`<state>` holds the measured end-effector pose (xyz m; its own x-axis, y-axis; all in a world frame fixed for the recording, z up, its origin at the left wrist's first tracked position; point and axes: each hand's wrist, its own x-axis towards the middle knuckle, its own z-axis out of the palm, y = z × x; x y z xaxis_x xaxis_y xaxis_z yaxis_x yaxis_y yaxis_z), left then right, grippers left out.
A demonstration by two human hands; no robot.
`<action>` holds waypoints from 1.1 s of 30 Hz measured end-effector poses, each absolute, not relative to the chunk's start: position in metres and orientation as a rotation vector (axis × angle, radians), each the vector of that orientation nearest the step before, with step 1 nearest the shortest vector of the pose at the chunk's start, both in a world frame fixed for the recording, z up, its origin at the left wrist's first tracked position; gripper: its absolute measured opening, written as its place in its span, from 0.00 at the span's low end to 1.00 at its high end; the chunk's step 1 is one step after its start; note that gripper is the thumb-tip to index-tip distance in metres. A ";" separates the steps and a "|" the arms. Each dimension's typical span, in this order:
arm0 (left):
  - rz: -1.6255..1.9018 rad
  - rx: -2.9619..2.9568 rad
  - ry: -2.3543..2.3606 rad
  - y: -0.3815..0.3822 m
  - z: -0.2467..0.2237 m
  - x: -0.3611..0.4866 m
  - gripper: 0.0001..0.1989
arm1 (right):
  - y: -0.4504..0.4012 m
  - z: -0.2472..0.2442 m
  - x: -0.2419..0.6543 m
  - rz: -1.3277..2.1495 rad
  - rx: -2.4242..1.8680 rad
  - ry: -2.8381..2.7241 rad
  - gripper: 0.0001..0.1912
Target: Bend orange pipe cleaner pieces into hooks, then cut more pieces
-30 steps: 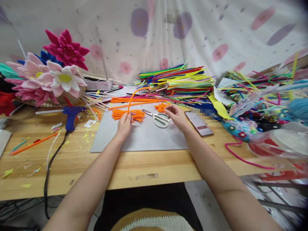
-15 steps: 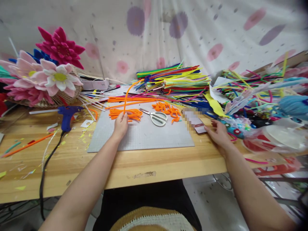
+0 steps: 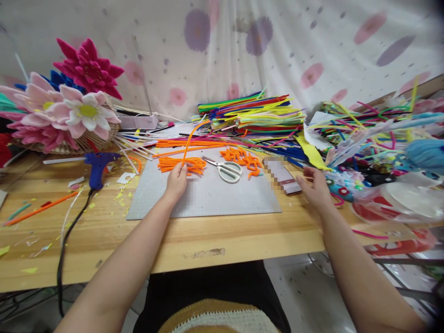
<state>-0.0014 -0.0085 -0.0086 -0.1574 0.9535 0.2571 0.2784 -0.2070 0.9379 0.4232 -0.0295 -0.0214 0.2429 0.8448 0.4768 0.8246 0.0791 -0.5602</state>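
My left hand (image 3: 177, 181) is closed on an orange pipe cleaner (image 3: 188, 141), which rises in a curve above the fingers. Beneath it, a bundle of orange pipe cleaners (image 3: 196, 165) rests on the grey cutting mat (image 3: 222, 201). Scissors with white handles (image 3: 229, 171) lie to the right of the bundle, beside a heap of bent orange pieces (image 3: 242, 158). My right hand (image 3: 315, 188) has its fingers apart at the right edge of a phone (image 3: 289, 183) that is partly blurred out; I cannot tell whether they touch.
A blue glue gun (image 3: 98, 169) with a black cord stands on the left of the wooden table (image 3: 243, 238). Fuzzy flowers (image 3: 85, 111) fill the back left. Colourful pipe cleaners (image 3: 256, 113) are piled behind the mat; plastic-wrapped supplies (image 3: 398, 199) crowd the right.
The view has shifted slightly. My right hand has drawn back a little from the phone's edge, showing more of the phone. My left hand keeps hold of the orange pipe cleaner.
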 end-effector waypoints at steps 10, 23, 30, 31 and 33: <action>1.194 1.965 1.453 -0.025 0.006 0.005 0.11 | 0.010 0.063 0.265 -0.198 -1.266 -2.135 0.35; 1.495 1.789 1.497 -0.026 0.013 0.008 0.11 | 0.034 0.080 0.192 0.828 -1.027 -1.761 0.12; 1.344 1.071 1.069 -0.021 0.010 0.020 0.11 | 0.021 0.056 0.162 1.469 -0.852 -1.473 0.19; 1.299 1.040 1.061 -0.021 0.011 0.021 0.11 | 0.022 0.052 0.160 1.478 -0.850 -1.457 0.19; 1.225 1.017 1.062 -0.023 0.012 0.023 0.12 | 0.024 0.046 0.157 1.465 -0.843 -1.431 0.20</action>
<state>0.0227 -0.0228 0.0116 0.0409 0.9969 -0.0677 -0.2089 0.0748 0.9751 0.1568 0.0239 0.0462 -0.3688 0.9225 0.1135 -0.1353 0.0676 -0.9885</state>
